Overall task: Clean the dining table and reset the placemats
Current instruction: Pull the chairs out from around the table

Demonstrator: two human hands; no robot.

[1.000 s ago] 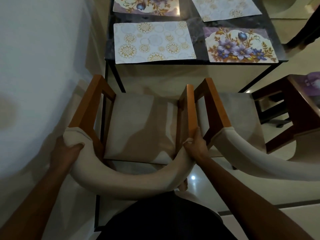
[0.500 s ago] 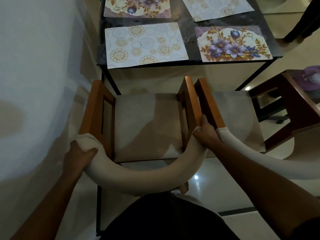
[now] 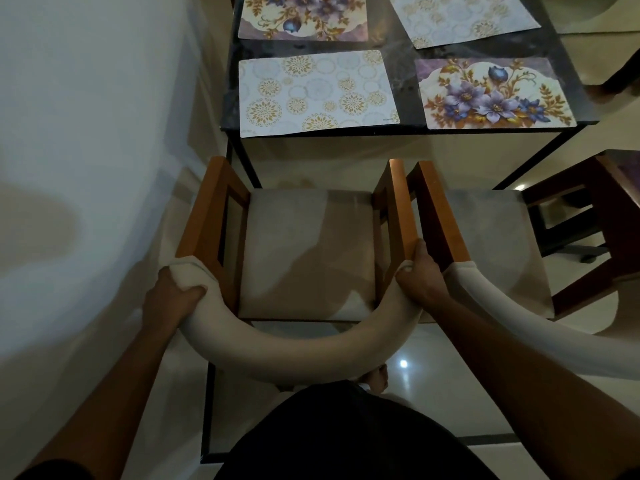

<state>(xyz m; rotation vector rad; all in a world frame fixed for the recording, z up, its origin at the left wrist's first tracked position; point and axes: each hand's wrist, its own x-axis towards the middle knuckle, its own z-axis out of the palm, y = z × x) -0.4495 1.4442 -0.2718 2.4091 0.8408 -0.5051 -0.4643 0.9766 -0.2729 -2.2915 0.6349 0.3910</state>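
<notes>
A wooden chair (image 3: 308, 258) with a beige seat and a curved padded backrest (image 3: 287, 351) stands in front of the dark dining table (image 3: 405, 131). My left hand (image 3: 171, 294) grips the backrest's left end and my right hand (image 3: 420, 277) grips its right end. On the table lie several placemats: a white one with gold circles (image 3: 317, 93) and a purple floral one (image 3: 493, 95) along the near edge, two more behind them (image 3: 304, 15) (image 3: 460, 19).
A second, matching chair (image 3: 485, 244) stands touching the first on the right. A dark wooden stool (image 3: 602, 216) is at the far right. A white wall (image 3: 86, 133) runs close along the left. The floor is glossy tile.
The chair has slid forward toward the table and closer to the neighbouring chair, with both hands still holding the backrest. The view has shifted nearer the table.
</notes>
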